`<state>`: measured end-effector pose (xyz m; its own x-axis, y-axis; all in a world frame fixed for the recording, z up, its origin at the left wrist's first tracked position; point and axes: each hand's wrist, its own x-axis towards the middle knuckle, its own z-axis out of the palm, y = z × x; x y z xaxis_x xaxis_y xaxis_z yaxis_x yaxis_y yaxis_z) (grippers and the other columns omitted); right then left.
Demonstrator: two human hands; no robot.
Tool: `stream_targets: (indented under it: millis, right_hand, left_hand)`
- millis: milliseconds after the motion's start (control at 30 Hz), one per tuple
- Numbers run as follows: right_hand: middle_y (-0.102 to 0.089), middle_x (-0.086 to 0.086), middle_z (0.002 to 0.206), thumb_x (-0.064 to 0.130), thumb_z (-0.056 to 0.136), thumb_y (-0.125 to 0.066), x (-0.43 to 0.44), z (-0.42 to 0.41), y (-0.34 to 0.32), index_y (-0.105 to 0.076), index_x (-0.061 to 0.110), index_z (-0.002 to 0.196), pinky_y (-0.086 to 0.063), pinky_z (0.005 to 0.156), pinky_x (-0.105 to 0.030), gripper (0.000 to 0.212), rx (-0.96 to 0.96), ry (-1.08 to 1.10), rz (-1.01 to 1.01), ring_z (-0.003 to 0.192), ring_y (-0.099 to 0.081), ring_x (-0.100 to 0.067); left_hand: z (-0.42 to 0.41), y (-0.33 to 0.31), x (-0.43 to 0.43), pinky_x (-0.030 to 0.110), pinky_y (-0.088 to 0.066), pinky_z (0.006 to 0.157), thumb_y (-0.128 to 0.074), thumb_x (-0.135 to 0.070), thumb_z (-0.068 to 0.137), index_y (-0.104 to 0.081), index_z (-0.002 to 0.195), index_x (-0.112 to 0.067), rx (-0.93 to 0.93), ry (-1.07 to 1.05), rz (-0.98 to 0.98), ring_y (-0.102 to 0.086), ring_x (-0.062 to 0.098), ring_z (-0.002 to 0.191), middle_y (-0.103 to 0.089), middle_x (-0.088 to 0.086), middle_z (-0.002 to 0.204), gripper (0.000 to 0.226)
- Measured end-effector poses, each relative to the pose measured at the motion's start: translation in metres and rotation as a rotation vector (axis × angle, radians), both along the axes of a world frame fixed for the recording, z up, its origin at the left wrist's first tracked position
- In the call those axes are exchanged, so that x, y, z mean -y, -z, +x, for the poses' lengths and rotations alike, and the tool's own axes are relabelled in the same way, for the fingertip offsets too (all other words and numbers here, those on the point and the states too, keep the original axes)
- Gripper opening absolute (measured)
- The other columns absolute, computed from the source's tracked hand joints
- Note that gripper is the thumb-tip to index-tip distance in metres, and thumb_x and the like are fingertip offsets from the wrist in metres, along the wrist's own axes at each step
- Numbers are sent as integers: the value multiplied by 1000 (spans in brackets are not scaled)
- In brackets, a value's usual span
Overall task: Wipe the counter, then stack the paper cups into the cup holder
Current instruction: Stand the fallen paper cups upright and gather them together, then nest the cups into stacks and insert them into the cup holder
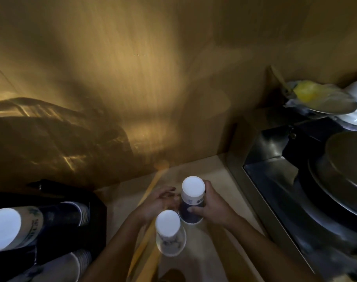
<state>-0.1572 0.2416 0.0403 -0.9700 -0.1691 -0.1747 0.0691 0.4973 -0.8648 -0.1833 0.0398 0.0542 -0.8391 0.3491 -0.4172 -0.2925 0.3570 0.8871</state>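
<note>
Two upside-down paper cups stand on the beige counter (220, 180). The farther cup (192, 198) is dark blue with a white base on top, and my right hand (212, 208) wraps around its right side. My left hand (160, 201) sits just left of that cup, fingers curled toward it; whether it touches is unclear. The nearer cup (169, 233) is pale with a faint print and stands free in front of my left wrist. At the lower left, a black cup holder (67, 196) carries stacks of cups (16, 226) lying on their sides.
A wooden wall (132, 78) rises right behind the counter. On the right is a steel sink (275, 176) holding large metal bowls (346, 165). Above it, a shelf carries a dish with something yellow (308, 94) and white plates.
</note>
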Motion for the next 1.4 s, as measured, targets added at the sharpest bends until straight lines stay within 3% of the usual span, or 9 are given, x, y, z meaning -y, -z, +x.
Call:
stream_targets:
  millis: [100,300,567,733,933,1067,1167,1300,1400]
  right_hand:
    - [-42,9,127,39,59,-78,-6,5,-13,-30,43,121,-43,96,-39,78,-48,26,102,118,-43,-16]
    - [-44,-1,129,41,75,-66,-8,34,-63,-36,31,121,-35,93,-43,56,-420,77,338,116,-43,-22]
    - [-47,16,113,46,76,-65,27,102,-103,-44,34,121,-39,82,-22,51,-362,-161,76,103,-47,-1]
    - [-45,16,126,57,73,-63,50,131,-82,-38,38,125,-38,88,-19,61,-182,-410,5,112,-42,2]
    - [-52,9,118,51,73,-67,61,148,-52,-44,37,119,-44,90,-30,53,-64,-571,3,106,-47,-3]
    - [-56,10,114,63,66,-64,64,155,-36,-49,41,113,-49,89,-34,54,95,-502,-73,101,-54,-2]
    - [-58,12,115,61,65,-68,68,152,-35,-50,43,113,-50,86,-27,55,186,-525,-141,102,-56,-1]
    - [-65,23,102,33,69,-76,68,146,-42,-56,45,104,-45,73,-8,42,316,-565,-304,98,-58,6]
    - [-60,14,114,25,70,-75,66,142,-43,-55,38,113,-47,84,-16,49,313,-645,-344,106,-54,2]
  left_hand:
    - [6,-28,10,13,-46,68,-61,-17,88,-50,131,-13,-78,-120,-6,-58,9,97,-58,8,125,44]
    - [50,-95,28,10,-50,73,-66,-15,81,-56,113,-29,-451,-259,141,-63,4,100,-64,-5,111,36]
    - [135,-98,48,12,-49,81,-67,-27,75,-63,103,-43,-533,-318,211,-65,8,103,-70,-5,107,32]
    - [174,-67,52,13,-51,81,-70,-36,74,-63,101,-50,-398,-383,142,-63,2,103,-70,-15,106,31]
    - [209,-34,35,21,-47,76,-63,-42,78,-65,91,-33,-98,-551,10,-61,14,100,-66,-8,101,15]
    - [223,-26,23,40,-44,91,-55,-66,61,-62,96,-34,296,-794,260,-56,18,106,-61,-4,108,48]
    - [224,-18,20,57,-31,101,-49,-64,79,-56,94,-31,555,-900,364,-44,34,121,-52,5,116,38]
    - [220,-19,23,55,-49,82,-62,-40,78,-61,105,-16,660,-926,485,-54,40,105,-57,18,116,36]
    - [222,-22,28,43,-54,69,-66,-28,70,-60,109,-10,639,-943,631,-60,38,94,-60,21,108,44]
